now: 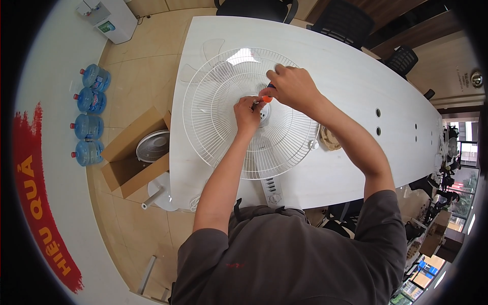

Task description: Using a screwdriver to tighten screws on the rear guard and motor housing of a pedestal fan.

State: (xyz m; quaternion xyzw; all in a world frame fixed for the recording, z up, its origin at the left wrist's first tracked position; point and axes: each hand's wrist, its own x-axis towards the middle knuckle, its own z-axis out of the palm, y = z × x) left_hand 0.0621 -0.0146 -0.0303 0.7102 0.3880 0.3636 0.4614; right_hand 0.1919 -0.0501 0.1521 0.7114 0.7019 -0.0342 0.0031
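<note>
A large round white wire fan guard [213, 147] lies on the white table, and both hands work over its hub [264, 115]. My right hand [295, 89] is closed around a screwdriver with an orange and dark handle [267, 98], just above the hub. Beside it, my left hand [247, 114] is closed, its fingertips pinched near the tool's lower end; whatever they hold is too small to make out. The fan's white body with a control panel [273, 190] reaches from under the guard toward me. A clear fan blade [213, 49] lies at the far left.
An open cardboard box [134, 175] with another grille stands on the floor at left, near a white base with a pole [161, 195]. Several blue water bottles [90, 101] line the wall. A beige roll [329, 138] sits right of the guard. Black chairs [343, 23] stand behind the table [396, 101].
</note>
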